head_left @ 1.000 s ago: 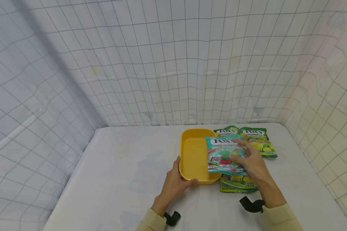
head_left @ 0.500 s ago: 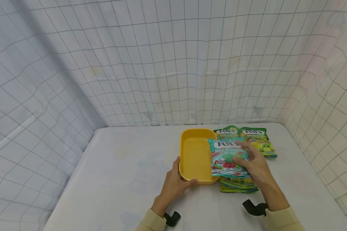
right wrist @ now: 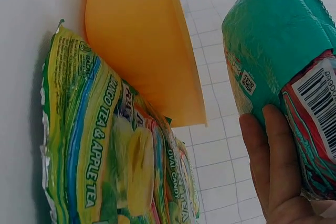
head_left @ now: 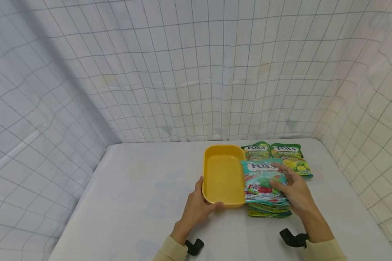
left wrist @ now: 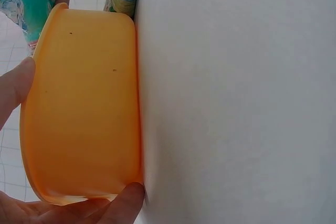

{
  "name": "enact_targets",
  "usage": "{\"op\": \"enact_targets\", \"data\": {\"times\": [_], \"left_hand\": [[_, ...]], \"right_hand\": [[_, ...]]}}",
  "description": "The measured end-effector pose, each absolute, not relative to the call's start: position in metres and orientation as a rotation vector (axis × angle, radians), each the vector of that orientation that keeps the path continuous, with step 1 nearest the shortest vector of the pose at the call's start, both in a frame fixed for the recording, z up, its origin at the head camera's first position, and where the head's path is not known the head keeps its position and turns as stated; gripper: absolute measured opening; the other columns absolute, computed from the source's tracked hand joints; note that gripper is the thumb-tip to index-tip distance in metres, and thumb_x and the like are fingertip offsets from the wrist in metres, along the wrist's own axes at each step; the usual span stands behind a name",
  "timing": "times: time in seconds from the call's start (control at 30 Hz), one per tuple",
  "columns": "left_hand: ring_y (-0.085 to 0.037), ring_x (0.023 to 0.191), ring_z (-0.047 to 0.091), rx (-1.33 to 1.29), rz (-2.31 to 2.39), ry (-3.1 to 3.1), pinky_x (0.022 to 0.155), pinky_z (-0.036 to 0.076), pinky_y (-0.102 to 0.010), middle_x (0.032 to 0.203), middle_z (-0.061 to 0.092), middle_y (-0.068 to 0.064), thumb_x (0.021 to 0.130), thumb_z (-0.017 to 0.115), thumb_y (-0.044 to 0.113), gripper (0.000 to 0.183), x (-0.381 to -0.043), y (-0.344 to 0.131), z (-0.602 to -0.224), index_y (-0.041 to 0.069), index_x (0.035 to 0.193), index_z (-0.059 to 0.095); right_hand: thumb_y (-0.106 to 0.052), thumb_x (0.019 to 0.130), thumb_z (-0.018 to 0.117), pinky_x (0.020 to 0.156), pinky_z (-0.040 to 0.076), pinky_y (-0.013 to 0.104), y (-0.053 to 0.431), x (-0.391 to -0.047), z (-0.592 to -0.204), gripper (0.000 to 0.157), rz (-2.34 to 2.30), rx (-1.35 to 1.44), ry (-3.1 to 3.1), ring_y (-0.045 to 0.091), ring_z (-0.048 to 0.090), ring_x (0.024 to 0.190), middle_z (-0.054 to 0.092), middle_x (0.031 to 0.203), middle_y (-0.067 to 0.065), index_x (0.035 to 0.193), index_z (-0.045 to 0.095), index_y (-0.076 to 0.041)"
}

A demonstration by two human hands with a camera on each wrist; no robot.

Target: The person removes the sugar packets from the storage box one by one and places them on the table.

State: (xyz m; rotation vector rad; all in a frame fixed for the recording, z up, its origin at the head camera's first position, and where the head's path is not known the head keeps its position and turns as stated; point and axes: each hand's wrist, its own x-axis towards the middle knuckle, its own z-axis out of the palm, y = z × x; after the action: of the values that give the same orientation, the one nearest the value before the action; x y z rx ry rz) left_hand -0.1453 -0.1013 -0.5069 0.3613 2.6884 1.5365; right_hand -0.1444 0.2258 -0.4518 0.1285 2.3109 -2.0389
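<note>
My right hand (head_left: 295, 188) holds a teal Fox's Mint Blossom candy bag (head_left: 262, 181) by its right side, thumb on the printed front. In the right wrist view fingers (right wrist: 281, 156) support the bag's barcoded back. The teal bag is raised over a green candy bag (head_left: 269, 210) lying beside the tray, hiding most of it. My left hand (head_left: 197, 206) grips the near left corner of a yellow plastic tray (head_left: 223, 206), thumb at the rim. The left wrist view shows a fingertip low on the wall of the tray (left wrist: 84, 103). Nothing lies inside the tray.
Two more green Fox's bags lie at the back right, one bag (head_left: 256, 149) beside the tray and another bag (head_left: 292, 159) farther right. White table (head_left: 143, 195) stretches left of the tray. Gridded white cloth walls (head_left: 196, 90) stand behind and at both sides.
My right hand has carried the teal bag rightward and slightly nearer, from overlapping the tray to above the green bag. The left hand and tray have stayed put.
</note>
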Motion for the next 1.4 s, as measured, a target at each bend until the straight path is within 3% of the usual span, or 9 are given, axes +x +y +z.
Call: {"op": "enact_targets", "data": {"times": [0.07,0.17,0.27,0.37,0.8,1.4], "left_hand": [[-0.017,0.106,0.063,0.364,1.537,2.687,0.088,0.054,-0.034,0.138,0.059,-0.017,0.08,0.087,0.047,0.119,-0.145,-0.101,-0.507,-0.003,0.16,0.016],[-0.018,0.108,0.063,0.37,1.54,2.684,0.09,0.054,-0.036,0.138,0.058,-0.017,0.079,0.087,0.048,0.119,-0.145,-0.102,-0.507,-0.003,0.16,0.016],[-0.018,0.111,0.063,0.371,1.54,2.686,0.092,0.054,-0.037,0.14,0.058,-0.017,0.079,0.086,0.05,0.12,-0.145,-0.102,-0.507,-0.003,0.16,0.016],[-0.017,0.109,0.063,0.372,1.537,2.688,0.09,0.054,-0.035,0.14,0.058,-0.017,0.079,0.085,0.052,0.12,-0.145,-0.102,-0.507,-0.004,0.16,0.016],[-0.017,0.105,0.063,0.382,1.542,2.681,0.085,0.054,-0.033,0.138,0.059,-0.018,0.08,0.085,0.05,0.119,-0.146,-0.103,-0.506,-0.003,0.16,0.015],[-0.021,0.118,0.061,0.369,1.545,2.676,0.098,0.052,-0.041,0.145,0.054,-0.018,0.079,0.085,0.052,0.121,-0.144,-0.102,-0.506,-0.003,0.16,0.015]], "right_hand": [[-0.026,0.096,0.074,0.082,0.055,0.022,0.231,-0.144,-0.453,0.073,-2.025,0.134,2.329,0.044,0.029,0.145,0.022,0.163,0.025,0.159,0.038,-0.016],[-0.025,0.097,0.074,0.079,0.057,0.026,0.239,-0.143,-0.456,0.071,-2.047,0.142,2.327,0.033,0.048,0.134,0.036,0.156,0.021,0.158,0.039,-0.017],[-0.019,0.097,0.074,0.078,0.059,0.029,0.248,-0.14,-0.458,0.069,-2.139,0.121,2.258,0.016,0.063,0.114,0.054,0.14,0.007,0.157,0.04,-0.015],[-0.011,0.097,0.072,0.078,0.06,0.03,0.257,-0.138,-0.459,0.068,-2.252,0.082,2.143,0.007,0.066,0.104,0.058,0.128,-0.007,0.157,0.04,-0.014],[-0.003,0.098,0.068,0.079,0.059,0.03,0.285,-0.134,-0.469,0.067,-2.346,0.025,2.076,0.007,0.066,0.104,0.05,0.133,-0.006,0.158,0.039,-0.017],[0.001,0.099,0.064,0.076,0.06,0.031,0.324,-0.133,-0.486,0.066,-2.322,0.026,2.056,0.006,0.066,0.102,0.052,0.131,-0.013,0.157,0.04,-0.02]]}}
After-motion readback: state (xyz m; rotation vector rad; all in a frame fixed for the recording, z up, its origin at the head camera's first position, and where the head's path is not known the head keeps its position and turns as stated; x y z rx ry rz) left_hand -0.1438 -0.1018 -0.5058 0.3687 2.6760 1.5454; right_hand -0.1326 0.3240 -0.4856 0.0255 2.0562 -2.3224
